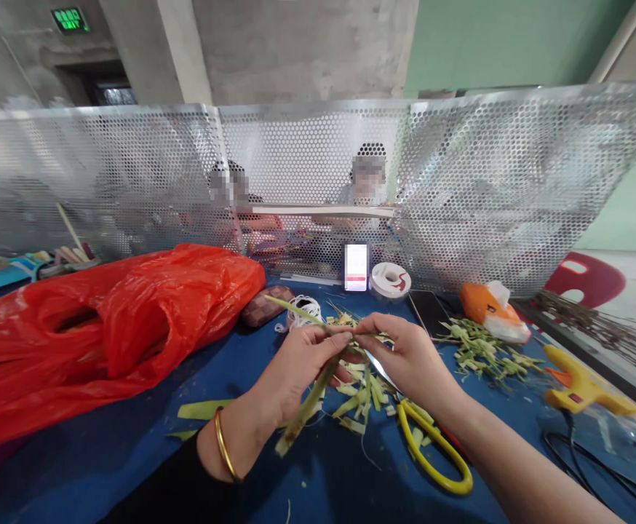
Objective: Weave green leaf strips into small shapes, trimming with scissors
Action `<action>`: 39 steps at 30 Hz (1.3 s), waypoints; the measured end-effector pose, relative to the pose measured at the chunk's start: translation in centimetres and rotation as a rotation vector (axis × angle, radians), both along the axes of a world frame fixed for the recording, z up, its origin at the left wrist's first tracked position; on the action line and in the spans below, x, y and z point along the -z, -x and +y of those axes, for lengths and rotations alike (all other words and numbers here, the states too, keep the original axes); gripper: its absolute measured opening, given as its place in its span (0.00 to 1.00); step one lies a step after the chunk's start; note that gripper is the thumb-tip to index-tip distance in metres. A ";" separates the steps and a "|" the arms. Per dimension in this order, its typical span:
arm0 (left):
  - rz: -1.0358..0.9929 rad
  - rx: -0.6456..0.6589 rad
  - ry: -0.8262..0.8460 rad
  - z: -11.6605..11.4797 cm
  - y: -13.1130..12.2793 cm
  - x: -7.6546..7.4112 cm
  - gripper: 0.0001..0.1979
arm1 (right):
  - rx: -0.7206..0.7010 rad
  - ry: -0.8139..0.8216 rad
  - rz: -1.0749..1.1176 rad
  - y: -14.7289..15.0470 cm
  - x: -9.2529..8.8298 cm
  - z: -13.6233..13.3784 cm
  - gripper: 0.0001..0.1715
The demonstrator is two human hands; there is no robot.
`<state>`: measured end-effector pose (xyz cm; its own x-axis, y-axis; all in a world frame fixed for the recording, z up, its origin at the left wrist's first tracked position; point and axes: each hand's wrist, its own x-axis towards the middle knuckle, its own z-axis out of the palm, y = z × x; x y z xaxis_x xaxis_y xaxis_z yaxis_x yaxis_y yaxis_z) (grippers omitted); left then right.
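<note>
You've got a blue table. On it, your landmark: yellow-handled scissors. Left of them, leaf scraps; far left, a red plastic bag. Beyond them, a patterned pouch, white string, lit phone, white spool, tissue pack. Right of them, your yellow glue gun with black cord.

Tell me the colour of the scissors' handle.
Yellow; the scissors' handle shows best in the head view.

Was a long green strip, brown near the bottom, and slanted down from the left hand.
</note>
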<state>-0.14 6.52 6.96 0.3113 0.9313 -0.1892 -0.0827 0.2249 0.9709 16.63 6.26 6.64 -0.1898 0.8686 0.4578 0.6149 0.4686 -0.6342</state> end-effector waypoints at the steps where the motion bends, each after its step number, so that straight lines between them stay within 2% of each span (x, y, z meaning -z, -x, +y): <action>1: -0.016 0.020 0.017 -0.1 0.0 0.0 0.14 | 0.003 0.009 -0.002 0.0 0.0 0.0 0.06; 5: -0.042 -0.020 -0.005 0.0 -0.2 0.3 0.13 | 0.053 -0.063 -0.065 -0.4 -0.4 0.0 0.05; 9: 0.058 -0.064 -0.101 0.2 -0.2 0.5 0.08 | 0.000 -0.100 -0.160 -1.4 -1.2 0.1 0.06; 13: 0.140 -0.079 -0.109 0.1 0.0 0.0 0.05 | -0.017 -0.106 -0.225 -2.5 -1.8 0.4 0.09; 17: 0.192 0.054 -0.116 -0.3 0.0 -0.1 0.07 | -0.044 -0.119 -0.196 -2.5 -1.9 0.5 0.10; 19: 0.213 0.172 -0.096 -0.6 -0.2 0.1 0.09 | -0.119 -0.039 -0.108 -1.8 -1.7 0.2 0.11; 22: 0.251 0.316 -0.031 -1.2 -0.9 0.6 0.10 | -0.214 0.194 0.061 -0.2 -1.0 -0.2 0.10; 25: 0.302 0.366 -0.010 -1.7 -1.4 1.1 0.10 | -0.193 0.344 0.196 1.1 -0.3 -0.7 0.04; 28: 0.305 0.363 0.013 -1.4 -1.5 1.3 0.12 | -0.151 0.347 0.280 1.6 0.0 -1.1 0.03; 30: 0.222 0.304 0.034 -0.9 -1.1 1.3 0.13 | -0.151 0.192 0.275 1.5 -0.1 -1.3 0.05; 32: 0.097 0.191 0.060 -0.3 -0.7 1.1 0.12 | -0.174 -0.081 0.203 1.3 -0.3 -1.6 0.05; 35: -0.023 0.054 0.087 0.4 0.0 0.7 0.12 | -0.244 -0.489 -0.054 1.0 -0.3 -1.8 0.05; 39: -0.111 -0.030 0.102 0.7 0.5 0.1 0.12 | -0.203 -0.864 -0.373 0.9 0.9 -1.5 0.07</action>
<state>-0.59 7.22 6.86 0.3083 0.9182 -0.2487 -0.1968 0.3173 0.9277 15.75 4.76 5.75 -0.5618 0.1944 0.8041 0.5631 0.8019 0.1996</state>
